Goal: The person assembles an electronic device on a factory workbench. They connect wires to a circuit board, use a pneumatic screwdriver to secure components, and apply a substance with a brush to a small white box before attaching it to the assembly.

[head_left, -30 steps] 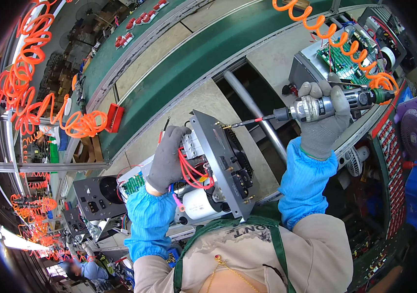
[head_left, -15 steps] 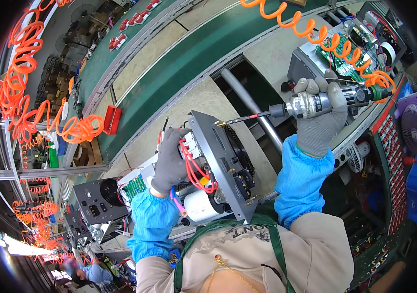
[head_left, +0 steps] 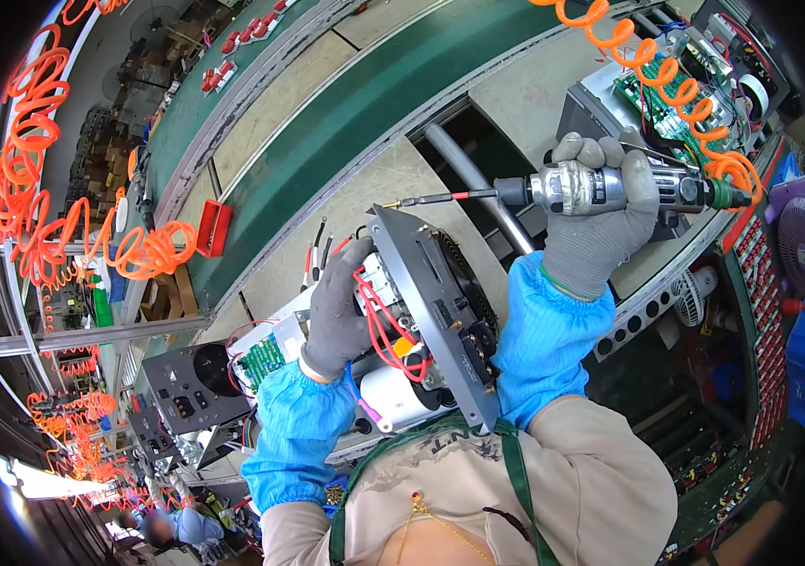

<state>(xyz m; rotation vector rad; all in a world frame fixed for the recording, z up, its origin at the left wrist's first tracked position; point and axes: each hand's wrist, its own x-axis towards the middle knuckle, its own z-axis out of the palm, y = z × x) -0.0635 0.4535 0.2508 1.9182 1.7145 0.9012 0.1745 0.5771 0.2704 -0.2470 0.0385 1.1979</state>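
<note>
My right hand point(head_left: 601, 212), in a grey glove, is wrapped round a silver air screwdriver point(head_left: 577, 191) held level. Its long bit point(head_left: 459, 195) points left, with a brass-coloured screw at the tip by the top corner of a dark grey metal panel point(head_left: 431, 311). That panel stands upright and slightly tilted on an electronics unit with red wires point(head_left: 385, 330) and a white cylinder point(head_left: 398, 396). My left hand point(head_left: 336, 307), gloved too, grips the unit behind the panel, beside the red wires; its fingertips are partly hidden.
An orange coiled hose point(head_left: 676, 94) runs to the screwdriver. Another open unit with a green circuit board point(head_left: 657, 99) stands at far right, and a grey unit point(head_left: 197, 389) at left. Beyond the bench runs a green conveyor belt point(head_left: 327, 141); a red bin point(head_left: 215, 228) sits beside it.
The screwdriver has moved left and slightly up, bringing its tip from the panel's face to its top corner. The panel has shifted slightly right, and my left hand stays on the unit.
</note>
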